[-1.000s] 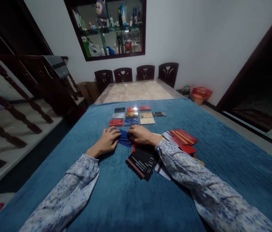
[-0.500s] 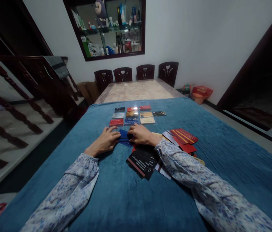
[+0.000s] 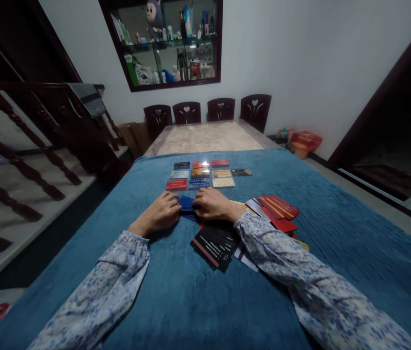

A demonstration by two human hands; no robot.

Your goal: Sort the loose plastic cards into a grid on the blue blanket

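Blue cards (image 3: 187,204) lie low on the cloth between my two hands. My left hand (image 3: 160,213) has its fingers curled against their left side. Gripping their right side is my right hand (image 3: 212,203), which hides part of them. Below my right hand spreads a fan of black cards (image 3: 214,248). Red cards with yellow stripes (image 3: 278,206) lie loose beyond my right wrist, and white cards (image 3: 246,260) stick out from under my forearm. Just ahead stand neat card stacks in rows, among them a blue stack (image 3: 199,183), a red stack (image 3: 176,184) and a cream stack (image 3: 223,182).
A blue cloth (image 3: 169,291) covers the near part of the table; its bare marble top (image 3: 208,136) shows farther off. Several dark chairs (image 3: 221,109) line the far end. At the left runs a wooden railing (image 3: 19,131).
My left hand has closed in on the left side of the blue cards, its fingers more curled. The blue cards sit more evenly together. My right hand has barely moved.
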